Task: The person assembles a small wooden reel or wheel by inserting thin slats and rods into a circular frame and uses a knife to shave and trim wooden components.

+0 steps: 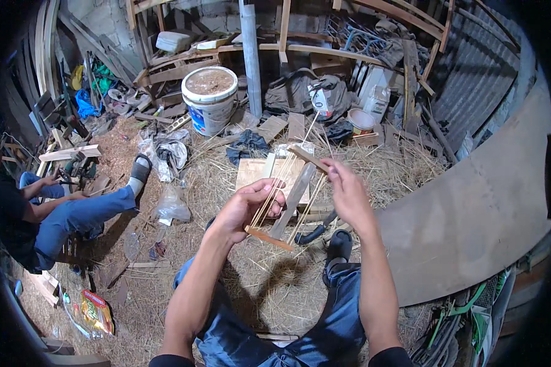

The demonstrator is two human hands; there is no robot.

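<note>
Held up over my lap is a small wooden frame (pixel 293 200): a flat grey slat joins an upper crossbar (pixel 306 159) and a lower crossbar (pixel 269 238). Thin pale sticks (pixel 313 205) run lengthwise between the crossbars on both sides of the slat, and some stick out beyond the upper one. My left hand (pixel 245 208) is closed around the frame's left side, its fingers curled at the sticks. With thumb and fingers, my right hand (pixel 348 191) pinches the right end of the upper crossbar; its fingertips are partly hidden.
Wood boards (pixel 251 174) lie on the straw-covered floor ahead. Behind them stand a white bucket (pixel 209 113) and a grey post (pixel 251 67). A seated person (pixel 73 214) works at the left. A large curved sheet (pixel 465 226) rises at the right.
</note>
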